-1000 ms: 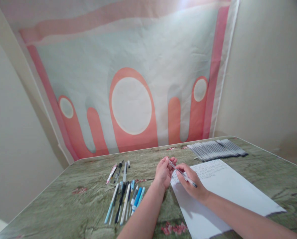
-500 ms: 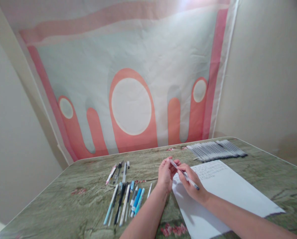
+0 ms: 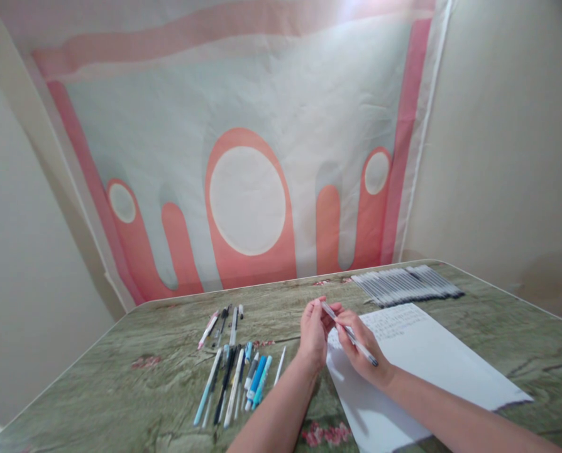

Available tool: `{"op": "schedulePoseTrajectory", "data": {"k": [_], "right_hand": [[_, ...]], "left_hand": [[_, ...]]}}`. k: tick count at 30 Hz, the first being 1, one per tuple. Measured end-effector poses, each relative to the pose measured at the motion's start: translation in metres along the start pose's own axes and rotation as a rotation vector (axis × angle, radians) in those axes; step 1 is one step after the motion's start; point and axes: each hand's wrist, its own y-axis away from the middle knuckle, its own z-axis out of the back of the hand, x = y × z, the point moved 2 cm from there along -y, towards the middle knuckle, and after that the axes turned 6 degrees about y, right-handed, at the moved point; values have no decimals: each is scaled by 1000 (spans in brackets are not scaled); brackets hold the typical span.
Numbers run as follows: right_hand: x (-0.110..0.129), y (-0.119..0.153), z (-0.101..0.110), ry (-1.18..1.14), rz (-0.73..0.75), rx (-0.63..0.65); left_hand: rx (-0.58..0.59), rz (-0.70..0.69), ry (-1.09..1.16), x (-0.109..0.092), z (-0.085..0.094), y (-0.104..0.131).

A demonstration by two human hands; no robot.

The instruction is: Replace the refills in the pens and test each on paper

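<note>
A slim clear-barrelled pen (image 3: 364, 352) with a dark end slants between my two hands above the left edge of a white paper sheet (image 3: 427, 371). My right hand (image 3: 366, 352) grips it along the barrel with thumb and fingers. My left hand (image 3: 314, 333) is curled at the pen's upper end, its thumb and fingertips closed around it. Exactly what the left fingertips pinch there is partly hidden. Rows of handwriting cover the sheet's upper part, and the hands overlap its left corner.
Several clear pens (image 3: 406, 284) lie in a row at the back right. On the left are assorted pens, among them blue markers (image 3: 257, 380) and a pink-and-white pen (image 3: 208, 330). The table cover (image 3: 111, 390) has a wood print with pink flowers. A patterned cloth (image 3: 247, 82) hangs behind.
The view has shifted very slightly. Both hands and the pen stay in almost the same pose.
</note>
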Motion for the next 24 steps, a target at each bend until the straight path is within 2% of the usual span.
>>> {"op": "schedulePoseTrajectory", "data": {"k": [9, 14, 18, 21, 24], "right_hand": [[-1, 1, 1, 12, 22, -1], [-2, -5, 0, -20, -56, 18], [7, -13, 3, -73, -119, 133], [15, -17, 8, -67, -148, 215], [15, -21, 12, -20, -233, 235]], "left_hand": [[-6, 18, 12, 1, -2, 1], [3, 50, 34, 4, 2, -1], [-95, 38, 90, 5, 9, -8], [-219, -59, 113, -1, 17, -15], [-340, -169, 82, -9, 26, -21]]}}
